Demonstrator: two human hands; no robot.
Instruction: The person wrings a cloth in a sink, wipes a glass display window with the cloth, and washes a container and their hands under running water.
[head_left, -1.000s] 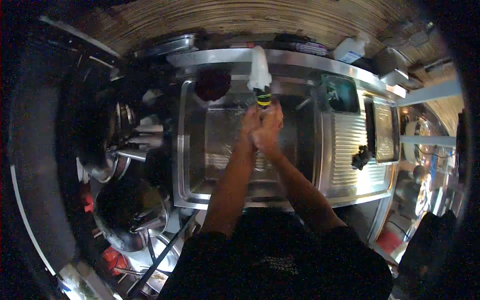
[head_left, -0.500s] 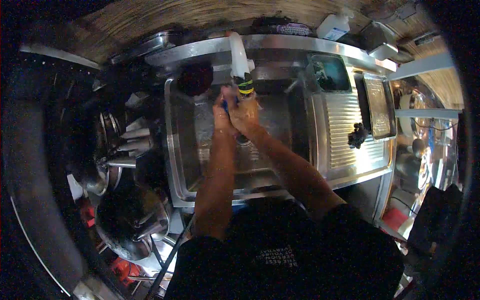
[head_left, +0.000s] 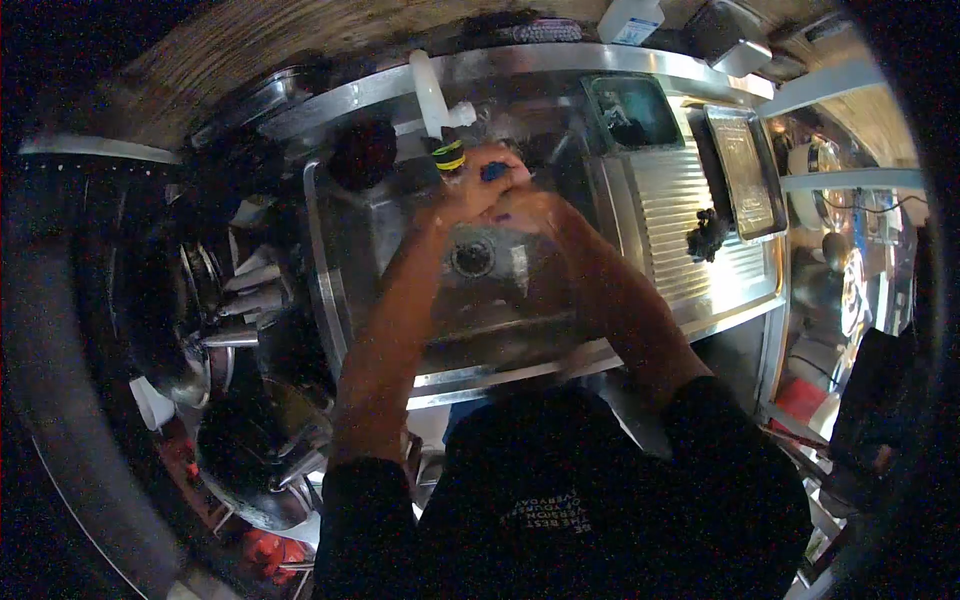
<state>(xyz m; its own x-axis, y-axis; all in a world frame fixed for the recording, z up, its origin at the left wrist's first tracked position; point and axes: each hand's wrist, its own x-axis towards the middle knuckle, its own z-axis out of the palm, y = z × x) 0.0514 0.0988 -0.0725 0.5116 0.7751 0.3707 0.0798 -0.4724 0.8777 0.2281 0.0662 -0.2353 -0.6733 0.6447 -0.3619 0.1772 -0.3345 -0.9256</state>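
My left hand (head_left: 468, 198) and my right hand (head_left: 532, 208) are pressed together over the sink (head_left: 420, 325), just below the tap (head_left: 430, 95) with its black-and-yellow banded end. The fingers of both are curled in against each other. A small blue patch (head_left: 493, 171) shows at the fingers; whether it is a finger covering or a held piece, I cannot tell. Motion blur and overlap hide what lies between the palms. Below the hands is the round drain (head_left: 473, 257) in the sink floor.
Right of the sink is a ribbed metal drainboard (head_left: 680, 210), with a green-rimmed tub (head_left: 632, 112), a metal tray (head_left: 745, 175) and a dark scrubber-like clump (head_left: 707, 235) on it. A white bottle (head_left: 632, 20) stands behind. Pans (head_left: 255, 440) crowd the left side.
Both hands have moved right relative to the sink and turned, the wrists spreading apart while the fingers stay together. The view has shifted, and the drain now shows more fully.
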